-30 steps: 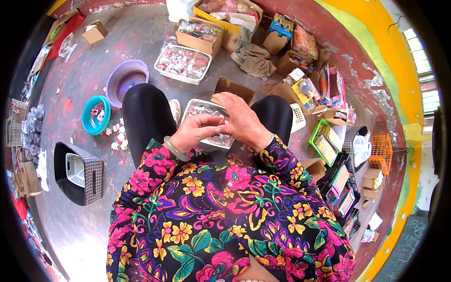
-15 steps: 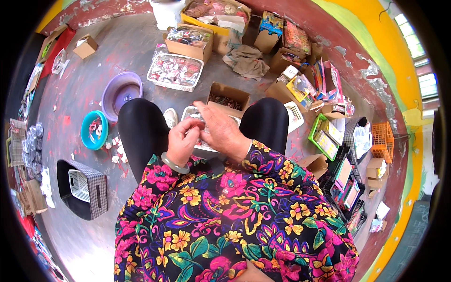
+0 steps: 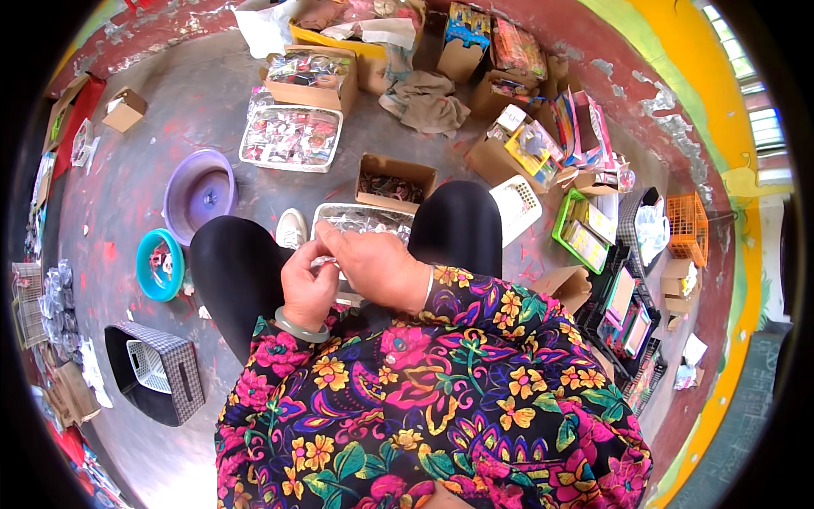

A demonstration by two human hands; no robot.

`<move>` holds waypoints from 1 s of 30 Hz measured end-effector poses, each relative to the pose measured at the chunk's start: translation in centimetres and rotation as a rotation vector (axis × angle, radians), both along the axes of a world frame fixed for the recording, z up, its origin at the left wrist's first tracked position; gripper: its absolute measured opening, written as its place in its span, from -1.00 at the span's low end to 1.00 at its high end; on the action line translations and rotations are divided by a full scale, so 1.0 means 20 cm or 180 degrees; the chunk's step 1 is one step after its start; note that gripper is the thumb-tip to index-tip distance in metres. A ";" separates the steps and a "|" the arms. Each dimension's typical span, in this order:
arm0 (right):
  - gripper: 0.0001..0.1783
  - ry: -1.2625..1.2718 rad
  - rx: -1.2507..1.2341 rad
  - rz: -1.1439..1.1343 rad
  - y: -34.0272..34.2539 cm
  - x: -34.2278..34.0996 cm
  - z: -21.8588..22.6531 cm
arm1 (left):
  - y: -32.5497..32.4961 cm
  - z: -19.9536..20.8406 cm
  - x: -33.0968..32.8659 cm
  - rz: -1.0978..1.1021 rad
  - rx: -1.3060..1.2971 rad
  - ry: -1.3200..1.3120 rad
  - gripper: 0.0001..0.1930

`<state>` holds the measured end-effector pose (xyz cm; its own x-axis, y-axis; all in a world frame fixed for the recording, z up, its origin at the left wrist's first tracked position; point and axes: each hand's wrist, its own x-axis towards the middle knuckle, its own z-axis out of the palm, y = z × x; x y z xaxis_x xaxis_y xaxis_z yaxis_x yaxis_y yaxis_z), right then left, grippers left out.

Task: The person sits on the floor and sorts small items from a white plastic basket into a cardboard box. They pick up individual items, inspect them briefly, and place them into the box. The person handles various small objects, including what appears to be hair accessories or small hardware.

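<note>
Over my lap, my left hand point(image 3: 307, 287) and my right hand point(image 3: 379, 265) meet with bent fingers pressed together. A tiny pale and reddish bit shows between the fingertips, too small and too covered to name. A bangle point(image 3: 300, 329) circles my left wrist. Just beyond the hands, between my knees, stands a white basket point(image 3: 360, 206) holding shiny clear packets; my hands hide part of it. Behind that basket is an open cardboard box point(image 3: 386, 202) with dark reddish-brown small items inside.
To the left stand a purple basin point(image 3: 175, 199), a turquoise basin point(image 3: 144, 270) with small pieces, and a checked bin point(image 3: 188, 373). Ahead is another white basket point(image 3: 291, 165) of packets. At right are a green basket point(image 3: 561, 222), black crates point(image 3: 606, 271) and an orange crate point(image 3: 687, 227).
The view has shifted, so the surroundings sit differently. My hands have moved a little toward my body and closer together, and more of the packet basket shows. My right fingers have bent inward.
</note>
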<state>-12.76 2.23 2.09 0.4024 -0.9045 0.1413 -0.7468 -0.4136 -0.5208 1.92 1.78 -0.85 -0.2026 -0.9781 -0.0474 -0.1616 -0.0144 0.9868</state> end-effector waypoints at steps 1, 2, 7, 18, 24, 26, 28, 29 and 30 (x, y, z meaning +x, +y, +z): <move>-0.48 0.0067 -0.0019 0.0056 0.00 0.00 0.00 | -0.01 0.00 0.00 0.0033 0.0231 0.0214 -0.85; -0.48 0.0135 -0.0038 0.0112 0.00 0.00 0.00 | 0.01 0.01 -0.02 0.0159 0.0600 0.0721 -0.85; -0.47 -0.0078 -0.0293 0.0542 -0.09 -0.06 0.05 | -0.04 -0.01 -0.01 0.0165 0.0713 0.0829 -0.86; -0.76 0.0303 0.1414 -0.0519 -0.67 -0.92 -0.71 | -0.06 0.02 0.02 0.0486 0.0944 0.0979 -0.83; -0.68 0.0563 0.2093 0.0133 -0.69 -0.83 -1.34 | -0.07 0.00 0.02 0.0598 0.1012 0.0967 -0.81; -0.54 0.0875 0.2302 0.0173 -0.68 -0.82 -1.44 | -0.06 -0.02 0.01 0.0633 0.1043 0.0938 -0.81; -0.38 0.1115 0.2578 0.0143 -0.68 -0.81 -1.55 | -0.07 -0.02 0.01 0.0615 0.1067 0.0879 -0.80; -0.38 0.1261 0.2560 0.0130 -0.67 -0.82 -1.62 | -0.08 -0.02 0.01 0.0598 0.1088 0.0868 -0.81; -0.37 0.1418 0.2539 0.0139 -0.66 -0.82 -1.62 | -0.08 -0.03 0.01 0.0597 0.1112 0.0866 -0.82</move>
